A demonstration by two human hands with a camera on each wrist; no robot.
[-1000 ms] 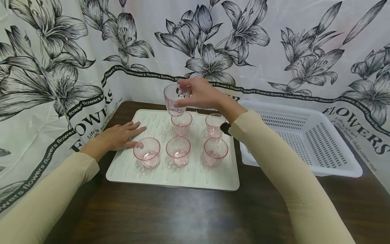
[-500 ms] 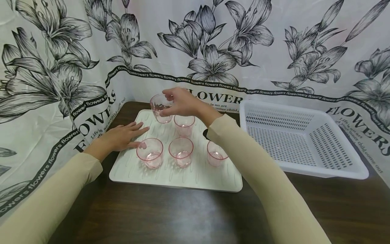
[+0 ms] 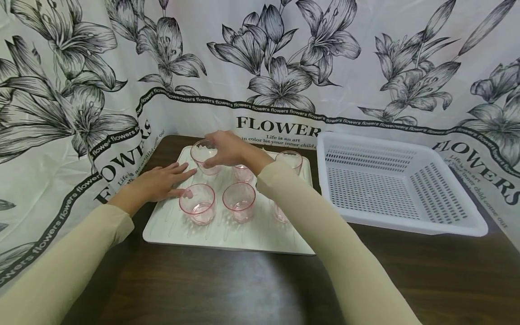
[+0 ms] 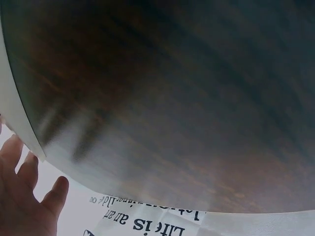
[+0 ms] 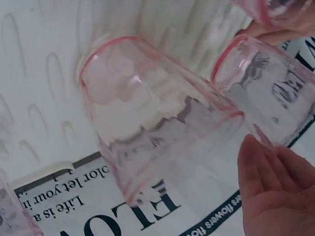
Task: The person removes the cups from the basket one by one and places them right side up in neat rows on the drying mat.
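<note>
In the head view my right hand (image 3: 228, 148) grips a clear pink-rimmed glass (image 3: 201, 155) at the back left of a white drying mat (image 3: 174, 230). The glass is upright and low over the mat; whether its base touches cannot be told. In the right wrist view my fingers lie against this glass (image 5: 275, 96), beside a middle glass (image 5: 147, 113). My left hand (image 3: 160, 183) rests spread on the mat's left edge, its thumb by the front-left glass (image 3: 197, 212). Further glasses stand in the front middle (image 3: 239, 205), back middle (image 3: 242, 174) and back right (image 3: 290, 159).
A front-right glass (image 3: 280, 214) is partly hidden by my right sleeve (image 3: 308, 216). An openwork white plastic basket (image 3: 402, 221) stands right of the mat on the dark wooden table (image 3: 227, 289). A flower-printed cloth (image 3: 260, 45) hangs behind.
My right hand has carried its glass left and down, from above the back-middle glass to the mat's back-left corner. My left hand has stayed in place on the mat.
</note>
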